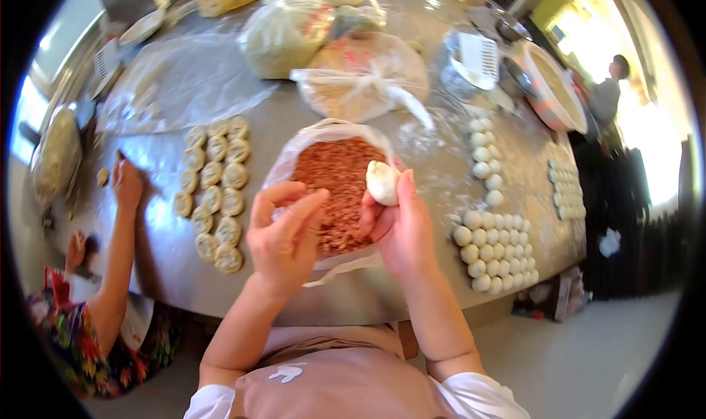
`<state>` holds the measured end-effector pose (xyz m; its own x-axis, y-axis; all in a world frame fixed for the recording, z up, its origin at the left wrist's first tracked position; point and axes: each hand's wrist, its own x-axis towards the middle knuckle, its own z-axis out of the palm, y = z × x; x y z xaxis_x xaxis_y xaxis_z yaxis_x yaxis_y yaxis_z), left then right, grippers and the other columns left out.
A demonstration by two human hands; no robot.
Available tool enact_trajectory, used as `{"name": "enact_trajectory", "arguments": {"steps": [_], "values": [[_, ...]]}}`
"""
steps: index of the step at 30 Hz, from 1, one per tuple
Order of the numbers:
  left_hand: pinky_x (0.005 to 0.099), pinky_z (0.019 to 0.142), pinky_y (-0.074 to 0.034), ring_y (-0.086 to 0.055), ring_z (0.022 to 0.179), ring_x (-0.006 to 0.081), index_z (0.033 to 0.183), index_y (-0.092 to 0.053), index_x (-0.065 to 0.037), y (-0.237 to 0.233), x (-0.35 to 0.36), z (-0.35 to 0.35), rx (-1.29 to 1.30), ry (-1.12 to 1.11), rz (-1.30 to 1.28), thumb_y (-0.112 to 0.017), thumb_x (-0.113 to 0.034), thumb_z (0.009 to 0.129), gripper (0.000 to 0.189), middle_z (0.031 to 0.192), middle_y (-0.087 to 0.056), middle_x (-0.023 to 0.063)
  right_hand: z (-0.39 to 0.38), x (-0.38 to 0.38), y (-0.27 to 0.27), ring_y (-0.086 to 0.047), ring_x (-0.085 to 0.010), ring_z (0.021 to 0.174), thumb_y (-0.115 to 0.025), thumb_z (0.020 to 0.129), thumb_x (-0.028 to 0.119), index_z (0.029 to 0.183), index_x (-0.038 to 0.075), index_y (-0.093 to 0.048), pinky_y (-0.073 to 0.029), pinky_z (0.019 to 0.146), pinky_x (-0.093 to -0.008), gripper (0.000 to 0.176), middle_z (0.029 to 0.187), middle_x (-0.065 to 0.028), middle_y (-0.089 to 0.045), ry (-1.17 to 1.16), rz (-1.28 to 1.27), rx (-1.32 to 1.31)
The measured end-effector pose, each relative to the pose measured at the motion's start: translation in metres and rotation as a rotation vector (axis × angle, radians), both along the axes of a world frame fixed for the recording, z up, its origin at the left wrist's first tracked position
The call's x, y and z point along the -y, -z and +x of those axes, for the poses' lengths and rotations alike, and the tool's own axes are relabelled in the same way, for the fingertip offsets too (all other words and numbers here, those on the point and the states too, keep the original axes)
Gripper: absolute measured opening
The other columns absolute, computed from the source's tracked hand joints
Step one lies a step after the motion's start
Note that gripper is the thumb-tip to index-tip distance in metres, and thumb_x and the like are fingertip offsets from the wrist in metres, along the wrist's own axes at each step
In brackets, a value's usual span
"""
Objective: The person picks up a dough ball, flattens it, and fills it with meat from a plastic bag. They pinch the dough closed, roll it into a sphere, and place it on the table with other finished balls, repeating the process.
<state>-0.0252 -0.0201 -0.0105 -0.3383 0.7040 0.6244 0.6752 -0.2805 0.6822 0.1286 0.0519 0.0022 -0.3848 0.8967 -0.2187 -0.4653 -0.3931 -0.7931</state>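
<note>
My right hand (401, 224) holds a pale piece of dough (382, 183) between thumb and fingers, above the right side of an open plastic bag. The bag (283, 162) has its rim folded outward and is filled with a crumbly reddish-brown filling (342, 176). Over the bag's left edge is my left hand (283, 235), its fingers bent and somewhat apart; I see nothing in it. Left of the bag lie rows of flat round pastries (211, 197) with a marked top. On the right, smooth white dough balls (496, 250) sit in close rows.
Tied plastic bags (287, 37) stand at the back of the metal table (323, 301). A large tub (548, 88) is at the back right. At the left, another person's hand (126, 180) rests on the table near a small round piece (103, 176). A person (607, 95) stands farther back.
</note>
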Motion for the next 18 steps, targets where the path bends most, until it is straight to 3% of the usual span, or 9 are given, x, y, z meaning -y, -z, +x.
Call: {"name": "enact_trajectory", "arguments": {"steps": [1,2,5,8,11,14,18], "values": [[0.0335,0.078,-0.051,-0.061,0.093,0.0257,0.11,-0.069,-0.006,-0.001,-0.001,-0.003,-0.089,0.004,-0.075,-0.069,0.002,0.075,0.035,0.107,-0.059,0.0148,0.02,-0.011,0.007,-0.055,-0.0112,0.069,-0.042,0.1,0.042,0.111,0.008,-0.053,-0.045,0.06,-0.0251,0.037,0.085,-0.0034,-0.06,0.063,0.058,0.079],[0.0359,0.086,-0.048,-0.057,0.102,0.0288,0.117,-0.064,-0.006,-0.002,0.001,0.0,0.022,0.02,-0.166,-0.068,0.003,0.075,0.043,0.114,-0.056,0.0166,0.04,-0.022,0.013,-0.055,-0.0107,0.069,-0.045,0.1,0.04,0.111,0.008,-0.053,-0.045,0.06,-0.0246,0.034,0.086,-0.0036,-0.06,0.116,0.114,0.158],[0.0374,0.094,-0.043,-0.054,0.109,0.0307,0.115,-0.062,-0.003,0.0,0.009,-0.006,0.107,-0.014,-0.247,-0.069,0.0,0.075,0.04,0.118,-0.055,0.0168,0.109,-0.054,0.024,-0.055,-0.0099,0.07,-0.057,0.095,0.032,0.115,0.003,-0.053,-0.049,0.064,-0.0247,0.035,0.083,-0.0021,-0.058,0.381,0.301,0.744],[0.0377,0.093,-0.043,-0.054,0.108,0.0306,0.111,-0.063,-0.003,0.001,0.018,-0.014,0.065,0.005,-0.28,-0.069,-0.002,0.076,0.036,0.118,-0.056,0.017,0.181,-0.083,0.037,-0.06,-0.0162,0.077,-0.067,0.088,0.025,0.119,0.001,-0.053,-0.051,0.069,-0.029,0.042,0.091,-0.0074,-0.06,0.434,0.512,1.284],[0.0349,0.089,-0.045,-0.055,0.107,0.0279,0.11,-0.063,-0.003,-0.003,0.022,-0.014,0.109,0.025,-0.305,-0.069,-0.005,0.077,0.033,0.118,-0.056,0.0158,0.221,-0.104,0.05,-0.061,-0.0252,0.087,-0.071,0.083,0.021,0.117,0.002,-0.054,-0.051,0.076,-0.0354,0.043,0.102,-0.0147,-0.06,0.381,0.536,1.66],[0.0319,0.085,-0.045,-0.055,0.104,0.0243,0.11,-0.063,-0.003,-0.005,0.024,-0.014,0.141,0.039,-0.322,-0.069,-0.006,0.078,0.032,0.118,-0.056,0.0147,0.24,-0.124,0.067,-0.059,-0.0326,0.098,-0.073,0.079,0.019,0.118,0.003,-0.054,-0.049,0.084,-0.0405,0.046,0.109,-0.0195,-0.058,0.296,0.655,1.852],[0.0309,0.085,-0.044,-0.054,0.103,0.0222,0.109,-0.062,-0.001,-0.004,0.028,-0.017,0.166,0.035,-0.335,-0.069,-0.007,0.08,0.031,0.119,-0.055,0.0136,0.236,-0.139,0.081,-0.057,-0.0359,0.101,-0.076,0.075,0.018,0.115,0.003,-0.054,-0.047,0.086,-0.0422,0.047,0.108,-0.0197,-0.058,0.226,0.645,1.928]]}}
